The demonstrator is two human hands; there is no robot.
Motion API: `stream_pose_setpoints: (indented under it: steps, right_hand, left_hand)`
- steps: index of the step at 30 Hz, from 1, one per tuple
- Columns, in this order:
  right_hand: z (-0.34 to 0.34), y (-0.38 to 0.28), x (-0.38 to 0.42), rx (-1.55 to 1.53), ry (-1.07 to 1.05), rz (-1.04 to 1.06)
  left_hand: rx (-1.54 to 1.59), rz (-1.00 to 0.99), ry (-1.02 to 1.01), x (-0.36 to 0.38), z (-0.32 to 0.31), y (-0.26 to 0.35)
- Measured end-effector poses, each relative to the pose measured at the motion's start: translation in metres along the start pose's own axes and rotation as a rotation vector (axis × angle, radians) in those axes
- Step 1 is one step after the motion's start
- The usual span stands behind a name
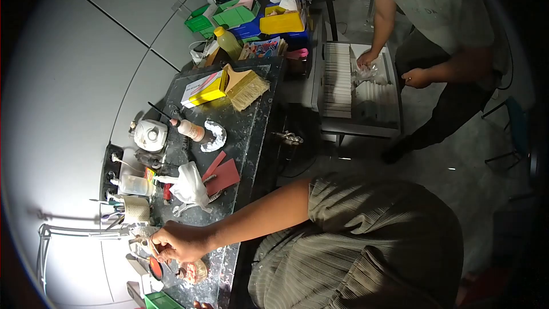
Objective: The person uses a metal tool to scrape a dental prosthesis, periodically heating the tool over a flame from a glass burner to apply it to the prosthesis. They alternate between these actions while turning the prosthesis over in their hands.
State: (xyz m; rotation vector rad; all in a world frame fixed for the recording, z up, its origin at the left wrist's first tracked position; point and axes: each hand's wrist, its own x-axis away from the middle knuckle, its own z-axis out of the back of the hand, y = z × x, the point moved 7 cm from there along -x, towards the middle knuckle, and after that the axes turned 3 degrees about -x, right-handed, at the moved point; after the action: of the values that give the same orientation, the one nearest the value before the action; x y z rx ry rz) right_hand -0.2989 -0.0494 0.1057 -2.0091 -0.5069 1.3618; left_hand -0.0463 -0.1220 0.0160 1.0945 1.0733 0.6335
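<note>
My right hand (182,242) reaches over the workbench, its fingers pinched on a slim handheld tool (153,247) whose kind I cannot make out. Just beneath it sits a small round dish with orange-red material (155,268). Close by stands a dental model (195,272) with a pinkish-red upper part and a pale base. Of my left hand (202,305), only the fingertips show at the bottom edge, near the model; the rest is out of frame.
Along the dark workbench (243,137) are pink sheets (222,177), a crumpled white cloth (191,186), a dropper bottle (187,130), a brush (247,88) and a green bin (162,300). A lamp (74,232) lights the work. A co-worker (440,17) handles clear plastic in an open drawer (360,109).
</note>
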Motion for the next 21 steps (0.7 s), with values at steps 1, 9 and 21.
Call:
stream_pose_setpoints:
  steps: [1,9,21]
  right_hand:
    - [0.000,0.000,0.001,-0.001,-0.001,-0.001]
    - [0.000,-0.006,0.003,0.113,-0.043,-0.017]
    - [0.001,-0.010,0.003,0.039,-0.030,0.004]
  left_hand:
    - [0.003,-0.001,0.005,0.000,0.002,-0.001]
    - [-0.004,0.001,0.004,0.004,0.009,-0.003]
    - [0.029,-0.022,0.033,0.009,0.016,0.000]
